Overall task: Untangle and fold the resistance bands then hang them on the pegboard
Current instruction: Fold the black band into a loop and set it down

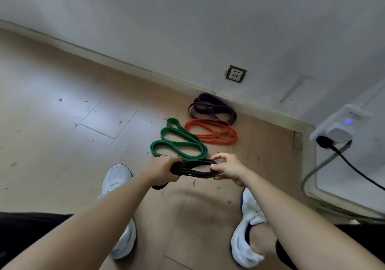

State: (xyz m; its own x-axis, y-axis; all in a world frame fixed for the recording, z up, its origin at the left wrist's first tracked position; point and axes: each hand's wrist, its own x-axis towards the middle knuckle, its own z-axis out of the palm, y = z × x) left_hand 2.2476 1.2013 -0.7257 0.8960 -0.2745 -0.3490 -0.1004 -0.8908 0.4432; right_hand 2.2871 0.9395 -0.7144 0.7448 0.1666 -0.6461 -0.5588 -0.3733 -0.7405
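Left hand (pixel 163 170) fist-gripping black band (pixel 194 170) near centre, anchoring its gathered loops | right hand (pixel 226 169) pinching opposite end to set the fold | green band (pixel 179 142), red band (pixel 211 133), purple band (pixel 211 108) coiled on floor (pixel 62 123) beyond, awaiting hanging; pegboard unseen.

Floor (pixel 62 107): carries three bands in a row running out from the wall's edge toward the person.
Far band (pixel 212 108): against the skirting, below the wall socket (pixel 235 73).
Middle band (pixel 211 133): just in front of the far band, touching it.
Near band (pixel 179 143): front-left of the middle band.
Held band (pixel 195 170): above the floor between left hand (pixel 161 170) and right hand (pixel 228 168), just before the near band.
Shoes (pixel 117 183): behind the held band, one either side.
Plug adapter (pixel 337 128): on the side wall, beyond the floor's right corner.
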